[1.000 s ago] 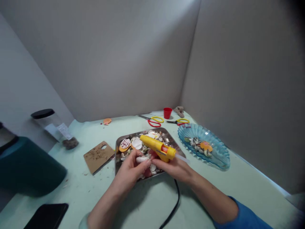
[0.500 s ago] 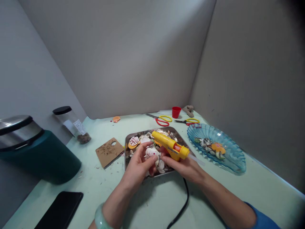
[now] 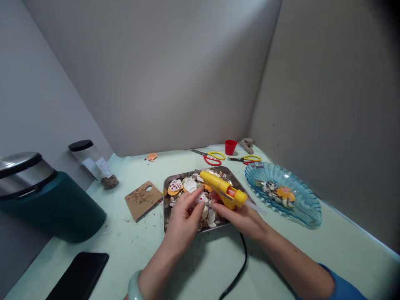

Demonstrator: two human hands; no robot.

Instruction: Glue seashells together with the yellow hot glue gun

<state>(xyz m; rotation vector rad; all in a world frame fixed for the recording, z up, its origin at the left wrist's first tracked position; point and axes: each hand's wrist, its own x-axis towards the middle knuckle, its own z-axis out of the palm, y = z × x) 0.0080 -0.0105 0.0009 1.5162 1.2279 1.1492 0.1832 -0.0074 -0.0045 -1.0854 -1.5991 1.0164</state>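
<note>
Clearly one glue gun (image 3: pixel 222 187) (one tray (image 3: pixel 165 211))

Left forearm (image 3: pixel 161 260) and right forearm (image 3: pixel 290 256) reach forward, the left hand (image 3: pixel 184 214) curved with thumb and index finger apart, the right hand (image 3: pixel 240 218) closed in a grip

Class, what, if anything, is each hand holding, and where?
The right hand holds the yellow glue gun by its handle. The left hand fingers a white shell; grip unclear.

the glue gun (image 3: pixel 222 187) is bright yellow, the cup (image 3: pixel 230 147) red, the scalloped dish (image 3: pixel 300 200) translucent blue; the cardboard piece (image 3: pixel 142 201) is brown with darker speckles.
</note>
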